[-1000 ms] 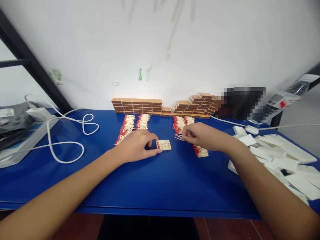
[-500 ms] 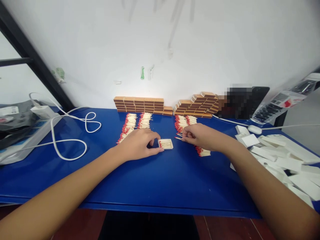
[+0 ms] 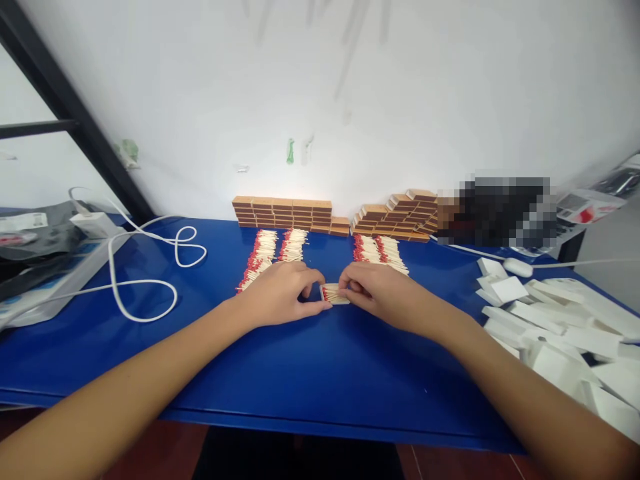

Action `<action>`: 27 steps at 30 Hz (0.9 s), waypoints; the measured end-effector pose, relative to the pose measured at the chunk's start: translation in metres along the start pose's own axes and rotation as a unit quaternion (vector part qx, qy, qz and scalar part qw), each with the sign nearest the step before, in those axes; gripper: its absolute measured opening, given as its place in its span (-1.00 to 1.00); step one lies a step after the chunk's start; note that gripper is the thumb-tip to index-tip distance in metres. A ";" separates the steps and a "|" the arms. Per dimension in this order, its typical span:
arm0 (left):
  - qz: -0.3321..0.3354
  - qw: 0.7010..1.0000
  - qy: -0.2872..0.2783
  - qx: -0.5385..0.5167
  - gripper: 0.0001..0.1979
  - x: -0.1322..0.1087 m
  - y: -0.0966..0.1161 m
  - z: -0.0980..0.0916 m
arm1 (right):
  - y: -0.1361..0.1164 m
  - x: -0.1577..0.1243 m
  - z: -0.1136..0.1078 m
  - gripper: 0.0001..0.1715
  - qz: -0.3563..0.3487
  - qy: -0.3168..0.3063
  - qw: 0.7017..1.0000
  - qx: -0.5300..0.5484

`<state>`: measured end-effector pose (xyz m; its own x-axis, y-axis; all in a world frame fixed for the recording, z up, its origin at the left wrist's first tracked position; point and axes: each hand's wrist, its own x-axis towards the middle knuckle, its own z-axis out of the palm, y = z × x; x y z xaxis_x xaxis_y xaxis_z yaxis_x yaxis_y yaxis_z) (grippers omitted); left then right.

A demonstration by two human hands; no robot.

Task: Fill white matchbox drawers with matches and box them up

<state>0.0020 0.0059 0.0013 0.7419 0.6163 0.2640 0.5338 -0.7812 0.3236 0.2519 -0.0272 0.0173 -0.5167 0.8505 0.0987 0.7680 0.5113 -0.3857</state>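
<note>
A small white matchbox tray (image 3: pixel 323 291) lies on the blue table, holding several red-tipped matches (image 3: pixel 332 294). My left hand (image 3: pixel 280 293) grips its left end between thumb and forefinger. Over the tray's right end is my right hand (image 3: pixel 383 293), its fingers pinched on matches whose sticks reach into the tray; how many is hidden by the fingers. Two rows of loose matches (image 3: pixel 261 253) spread behind my left hand, and two more rows (image 3: pixel 367 249) lie behind my right hand, partly covered by it.
Brown matchboxes stand stacked along the wall, a left stack (image 3: pixel 283 212) and a stepped right stack (image 3: pixel 400 213). White cardboard pieces (image 3: pixel 560 327) heap up at right, near a plastic bottle (image 3: pixel 587 207). A white cable (image 3: pixel 143 283) loops across the left side beside a charger (image 3: pixel 95 225).
My right hand has moved left from the match row to the tray, bringing matches over it. My left hand keeps its hold on the tray. The view has shifted slightly.
</note>
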 end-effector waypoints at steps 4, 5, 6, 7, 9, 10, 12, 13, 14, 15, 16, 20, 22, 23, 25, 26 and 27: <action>-0.008 1.000 -0.009 0.002 -0.70 0.000 -0.001 -0.001 | 0.002 0.001 0.005 -0.88 0.000 0.010 1.000 -0.006; -0.009 1.000 -0.011 0.000 -0.71 0.000 0.000 -0.001 | 0.003 0.001 0.002 -0.87 0.005 0.010 1.000 -0.001; -0.008 1.000 -0.012 0.000 -0.72 0.000 0.000 -0.001 | 0.004 0.001 -0.001 -0.87 0.010 0.012 1.000 0.002; -0.008 1.000 -0.012 0.000 -0.73 0.000 0.000 -0.002 | 0.005 0.001 -0.004 -0.87 0.013 0.018 1.000 0.004; -0.006 1.000 -0.011 -0.001 -0.73 0.000 0.001 -0.002 | 0.007 0.001 -0.009 -0.88 0.015 0.032 0.999 0.011; -0.005 1.000 -0.010 -0.001 -0.73 0.000 0.001 -0.002 | 0.007 0.001 -0.011 -0.87 0.013 0.036 0.999 0.020; -0.004 1.000 -0.007 -0.001 -0.73 0.000 0.001 -0.001 | 0.004 0.002 -0.010 -0.85 0.007 0.035 0.998 0.045; -0.004 1.000 -0.006 -0.001 -0.73 0.000 0.001 -0.001 | 0.002 0.002 -0.007 -0.83 0.003 0.032 0.998 0.058; -0.003 1.000 -0.006 0.000 -0.73 0.000 0.001 -0.001 | 0.000 0.002 -0.004 -0.83 -0.003 0.032 0.997 0.069; -0.001 1.000 -0.006 0.001 -0.73 0.000 0.001 0.000 | -0.002 0.003 -0.001 -0.83 -0.011 0.034 0.997 0.074; 0.001 1.000 -0.007 0.002 -0.74 0.000 0.001 0.000 | -0.004 0.003 0.003 -0.84 -0.019 0.039 0.996 0.075; 0.001 1.000 -0.012 0.001 -0.74 0.001 0.001 -0.001 | -0.006 0.004 0.015 -0.89 -0.047 0.052 0.996 0.058; -0.003 1.000 -0.014 0.000 -0.74 0.001 0.002 -0.002 | -0.003 0.004 0.017 -0.87 -0.047 0.045 0.997 0.047; -0.003 1.000 -0.014 0.000 -0.75 0.001 0.002 -0.002 | -0.001 0.004 0.018 -0.87 -0.045 0.041 0.997 0.041; -0.001 1.000 -0.014 -0.002 -0.76 0.001 0.001 -0.002 | 0.000 0.004 0.017 -0.88 -0.041 0.038 0.998 0.030; -0.002 1.000 -0.015 -0.004 -0.77 0.000 0.001 -0.002 | 0.001 0.005 0.016 -0.89 -0.041 0.037 0.998 0.026; -0.003 1.000 -0.016 -0.005 -0.78 0.000 0.000 -0.001 | 0.001 0.005 0.014 -0.89 -0.041 0.036 0.998 0.023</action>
<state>0.0016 0.0056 0.0027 0.7515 0.6175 0.2323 0.5341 -0.7762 0.3351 0.2448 -0.0241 0.0045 -0.5471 0.8135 0.1973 0.7050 0.5749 -0.4153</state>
